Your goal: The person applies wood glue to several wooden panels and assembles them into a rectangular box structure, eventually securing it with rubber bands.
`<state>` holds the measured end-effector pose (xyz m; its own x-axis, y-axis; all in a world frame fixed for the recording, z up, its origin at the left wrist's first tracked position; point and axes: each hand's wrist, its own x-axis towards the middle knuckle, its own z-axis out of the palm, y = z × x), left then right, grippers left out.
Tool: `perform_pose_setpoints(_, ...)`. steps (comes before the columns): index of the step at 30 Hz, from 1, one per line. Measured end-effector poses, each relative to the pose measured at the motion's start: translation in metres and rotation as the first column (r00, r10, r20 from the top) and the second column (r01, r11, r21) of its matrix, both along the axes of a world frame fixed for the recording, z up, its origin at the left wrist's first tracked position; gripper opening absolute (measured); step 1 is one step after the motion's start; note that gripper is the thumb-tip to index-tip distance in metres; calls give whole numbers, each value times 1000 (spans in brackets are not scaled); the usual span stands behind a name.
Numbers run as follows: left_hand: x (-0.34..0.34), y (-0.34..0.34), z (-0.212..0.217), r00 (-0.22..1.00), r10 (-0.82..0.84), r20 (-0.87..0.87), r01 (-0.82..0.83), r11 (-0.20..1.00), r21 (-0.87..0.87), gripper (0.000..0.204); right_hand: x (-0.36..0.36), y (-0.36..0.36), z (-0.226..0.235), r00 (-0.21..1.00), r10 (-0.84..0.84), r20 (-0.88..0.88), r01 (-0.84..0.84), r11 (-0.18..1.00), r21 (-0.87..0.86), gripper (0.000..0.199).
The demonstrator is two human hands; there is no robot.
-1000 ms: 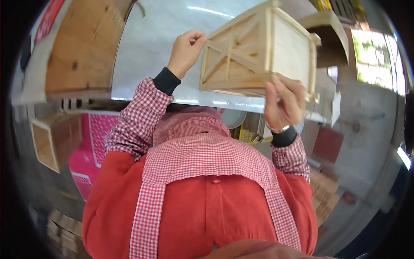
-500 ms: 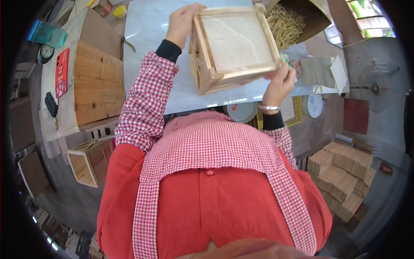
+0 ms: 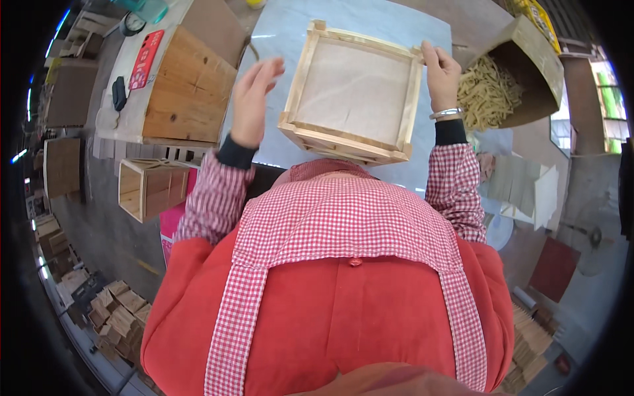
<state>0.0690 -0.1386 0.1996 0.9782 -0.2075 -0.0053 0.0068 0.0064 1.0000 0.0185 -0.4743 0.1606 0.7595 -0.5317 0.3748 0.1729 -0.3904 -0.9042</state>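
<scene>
A box-shaped light wood frame (image 3: pixel 411 99) with a pale translucent panel (image 3: pixel 356 89) across its top is on the light blue tabletop in front of me. My right hand (image 3: pixel 442 71) is at its far right corner, fingers bent and gripping the corner post. Off the frame's left side, my left hand (image 3: pixel 256 96) is raised with nothing in it. Its fingers are slightly curled and apart, a little smeared by motion. The frame's underside is hidden.
Right of the frame, a tipped cardboard box (image 3: pixel 538 66) holds many pale wood strips (image 3: pixel 489 92). On the left are a wooden crate (image 3: pixel 188 86), a red phone-like object (image 3: pixel 146 59) and a black gadget (image 3: pixel 119 94). Another wooden frame (image 3: pixel 153 188) stands lower left. Grey-white panels (image 3: pixel 515 178) lie at right.
My left hand has let go of the frame and drawn back toward me. The frame has turned and come down level; my right hand has moved up to its far right corner.
</scene>
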Motion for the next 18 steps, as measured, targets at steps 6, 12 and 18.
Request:
perform_pose_setpoints(6,91,-75,-20,949,-289,126,278,955,100,36,2,5,-8,996,-84,22,82,993,87,30)
perform_pose_setpoints(12,103,-91,-34,940,-295,173,310,949,-63,35,1,18,-8,984,-130,121,127,991,35,30)
perform_pose_setpoints(18,86,-81,-23,925,-361,120,376,916,-142,37,4,10,-9,992,-109,57,110,994,-18,31)
